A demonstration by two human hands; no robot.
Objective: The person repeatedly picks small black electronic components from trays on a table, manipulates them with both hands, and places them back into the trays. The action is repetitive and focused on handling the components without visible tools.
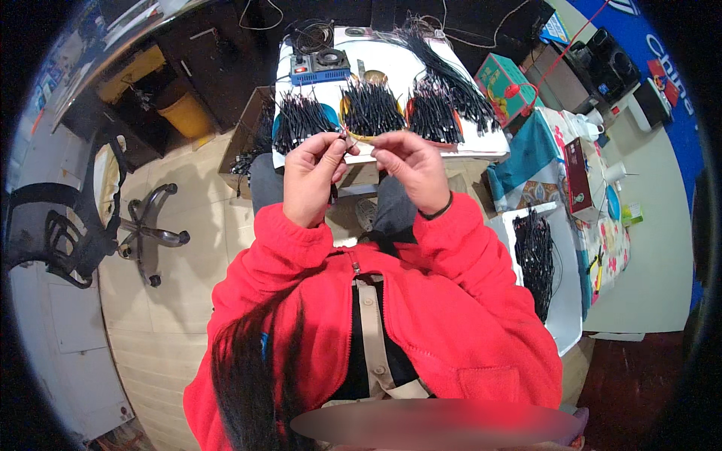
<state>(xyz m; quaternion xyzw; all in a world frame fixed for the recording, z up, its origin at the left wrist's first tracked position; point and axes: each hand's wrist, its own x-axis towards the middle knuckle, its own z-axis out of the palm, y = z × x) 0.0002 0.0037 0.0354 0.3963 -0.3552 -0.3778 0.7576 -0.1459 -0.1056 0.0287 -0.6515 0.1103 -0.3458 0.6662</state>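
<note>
Both hands are raised close together in front of the white table's (481, 145) near edge. My left hand (316, 173) is closed in a pinch on a short black cable (333, 195), whose lower end hangs below the fingers. Fine reddish wire ends show at its fingertips. My right hand (412, 167) faces it with thumb and forefinger pressed together; what they hold, if anything, is too small to make out. Just beyond lie three bundles of short black cables: a left bundle (301, 120), a middle bundle (372, 107) and a right bundle (435, 113), on coloured trays.
A blue device with a dial (321, 68) stands at the table's back left, near longer black cables (444, 68). A white foam box (568, 286) with more cables is to the right. An office chair (83, 210) stands left; a cardboard box (244, 139) sits beside the table.
</note>
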